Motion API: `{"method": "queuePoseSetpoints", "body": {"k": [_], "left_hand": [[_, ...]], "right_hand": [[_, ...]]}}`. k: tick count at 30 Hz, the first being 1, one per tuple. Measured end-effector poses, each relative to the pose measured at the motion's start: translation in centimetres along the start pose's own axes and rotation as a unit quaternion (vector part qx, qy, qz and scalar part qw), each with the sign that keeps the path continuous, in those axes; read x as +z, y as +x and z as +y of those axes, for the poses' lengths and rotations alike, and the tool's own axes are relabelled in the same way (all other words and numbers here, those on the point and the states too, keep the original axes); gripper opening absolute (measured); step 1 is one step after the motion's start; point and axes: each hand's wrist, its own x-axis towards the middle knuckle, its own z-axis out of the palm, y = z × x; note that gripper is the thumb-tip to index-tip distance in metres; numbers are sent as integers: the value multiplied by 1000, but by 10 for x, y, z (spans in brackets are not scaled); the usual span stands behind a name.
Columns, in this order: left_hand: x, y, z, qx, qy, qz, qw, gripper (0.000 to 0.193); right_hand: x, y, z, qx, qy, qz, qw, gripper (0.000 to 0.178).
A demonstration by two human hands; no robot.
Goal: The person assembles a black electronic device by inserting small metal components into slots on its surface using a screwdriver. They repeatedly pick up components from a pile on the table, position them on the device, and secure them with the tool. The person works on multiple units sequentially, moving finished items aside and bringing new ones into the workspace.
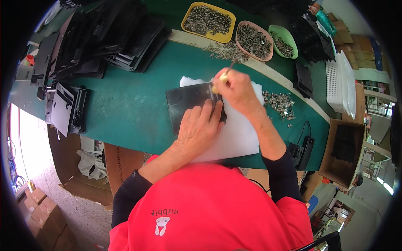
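A flat black panel lies partly on a white foam sheet in front of me. My left hand rests on the panel with its fingers stretched out, pressing near its right side. My right hand is closed round a tool with a pale yellow handle, over the panel's far right corner. A thin dark shaft sticks up from the fist, away from me; motion blur hides the tool's exact kind. Small metal parts lie in a heap right of the foam.
Yellow, pink and green trays of small metal parts stand at the far side, with loose pieces before them. Black panels are stacked far left. A black device with a cord sits right, beside a cardboard box.
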Motion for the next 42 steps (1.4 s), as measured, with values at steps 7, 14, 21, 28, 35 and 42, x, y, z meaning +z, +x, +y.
{"method": "queuePoseSetpoints", "body": {"k": [7, 14, 21, 28, 35, 42], "left_hand": [[-2, 2, 1, 1, 2, 8, 1000, 55], [-1, 0, 1, -2, -3, 14, 1000, 56], [-6, -3, -5, -20, -56, -4, 998, 59], [-2, -19, -13, -4, -72, 3, 997, 49], [-4, -16, -12, 27, -47, 0, 999, 48], [-3, -12, -9, 36, -32, 4, 999, 45]], "right_hand": [[-22, 11, 1, 204, 220, -24, 954, 19], [2, 13, -5, 17, 3, 42, 999, 20], [-10, -14, -20, 121, 92, 29, 988, 17], [-11, -90, -43, -12, 26, 77, 997, 6], [25, -108, -32, -167, -79, 148, 972, 19], [5, -105, -49, 111, 30, 59, 992, 19]]}}
